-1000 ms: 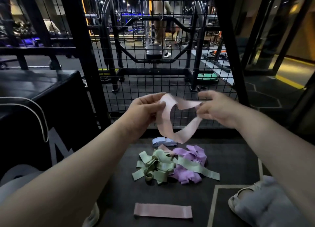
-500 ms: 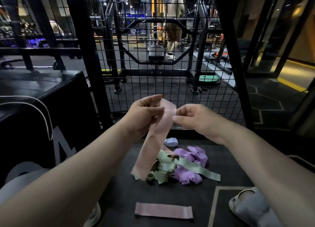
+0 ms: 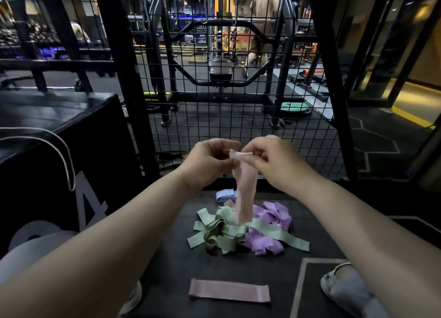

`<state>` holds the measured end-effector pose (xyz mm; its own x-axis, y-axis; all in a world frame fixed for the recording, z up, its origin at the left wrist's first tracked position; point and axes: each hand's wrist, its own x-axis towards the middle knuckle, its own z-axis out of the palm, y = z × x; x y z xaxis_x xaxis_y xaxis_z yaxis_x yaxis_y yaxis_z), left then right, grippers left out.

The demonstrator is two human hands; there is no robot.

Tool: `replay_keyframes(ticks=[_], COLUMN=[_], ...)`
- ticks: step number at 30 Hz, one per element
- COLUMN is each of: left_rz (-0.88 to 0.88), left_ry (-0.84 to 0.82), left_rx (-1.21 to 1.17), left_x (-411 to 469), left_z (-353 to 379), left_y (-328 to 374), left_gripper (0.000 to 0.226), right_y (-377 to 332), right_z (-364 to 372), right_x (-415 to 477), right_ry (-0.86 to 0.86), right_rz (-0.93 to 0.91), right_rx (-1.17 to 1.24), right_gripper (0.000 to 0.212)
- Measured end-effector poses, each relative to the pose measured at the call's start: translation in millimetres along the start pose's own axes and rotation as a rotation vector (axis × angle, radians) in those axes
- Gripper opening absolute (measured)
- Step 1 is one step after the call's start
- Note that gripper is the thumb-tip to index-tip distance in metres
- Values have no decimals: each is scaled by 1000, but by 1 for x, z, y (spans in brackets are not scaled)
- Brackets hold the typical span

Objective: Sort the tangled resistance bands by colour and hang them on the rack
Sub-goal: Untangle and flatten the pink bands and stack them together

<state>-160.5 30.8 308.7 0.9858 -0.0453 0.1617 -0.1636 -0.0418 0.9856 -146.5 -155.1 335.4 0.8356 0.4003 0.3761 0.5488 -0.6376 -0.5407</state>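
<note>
A pale pink band [image 3: 244,191] hangs flat and straight from both my hands. My left hand [image 3: 210,161] pinches its top edge from the left, and my right hand [image 3: 269,159] pinches the same edge from the right. Below it on the dark floor lies a tangled heap of green bands [image 3: 219,231] and purple bands [image 3: 269,227]. A small light blue band [image 3: 224,195] lies just behind the heap. Another pink band [image 3: 229,293] lies flat nearer to me. The black wire mesh rack [image 3: 238,117] stands upright behind my hands.
A black padded box [image 3: 59,136] with a white cord stands at the left. Thick black posts [image 3: 124,74] frame the mesh. My shoe [image 3: 338,282] shows at the lower right. A person stands beyond the mesh among gym machines [image 3: 222,55].
The pink band was an open twisted loop stretched between my hands. My hands have come together at its top, and it now hangs straight down as a flat strip.
</note>
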Motion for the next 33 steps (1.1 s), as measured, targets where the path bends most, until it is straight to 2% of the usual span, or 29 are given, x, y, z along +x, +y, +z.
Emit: replay_keyframes(ticks=[3,5,6,9,11,12,14,16,20,22,25,27,30,33], left_rz=[12,25,31,21,-7,-16,-22,-23,-44,-66,-117,-183,-301,-293], left_ry=[55,57,47,-12,-58,-93,-164,-210,-257,-267,-327,-351,-347,-423], left_rx=[90,68,39,-90,-177,-205,-231,-258,-353,-411,-379,-386,-518,-612], left_x=[1,0,-1,-2,-4,-4,-5,-6,-6,-6,-5,-7,-12,-18], left_z=[3,2,2,-2,-4,-4,-3,-1,3,5,11,12,8,9], left_y=[-5,-7,-8,-10,-10,-10,-8,-6,-5,-4,-4,-12,-24,-24], left_gripper=[17,15,13,14,16,17,19,18,12,16,47,58,64,59], right_y=[4,2,1,-12,-15,-15,-12,-14,-17,-18,-18,-15,-8,-2], right_z=[5,4,4,-4,-8,-12,-17,-21,-23,-23,-22,-20,-19,-18], right_x=[1,2,2,4,6,7,8,7,10,12,15,19,23,23], right_ry=[19,0,-26,-136,-128,-113,-145,-243,-207,-182,-125,-50,-5,-6], right_rz=[19,39,62,204,206,141,-43,-165,-287,-279,-178,-118,-23,71], right_rx=[-40,-22,45,449,538,467,284,203,110,119,160,135,150,213], right_gripper=[22,22,22,32,28,22,33,37,20,17,17,16,20,18])
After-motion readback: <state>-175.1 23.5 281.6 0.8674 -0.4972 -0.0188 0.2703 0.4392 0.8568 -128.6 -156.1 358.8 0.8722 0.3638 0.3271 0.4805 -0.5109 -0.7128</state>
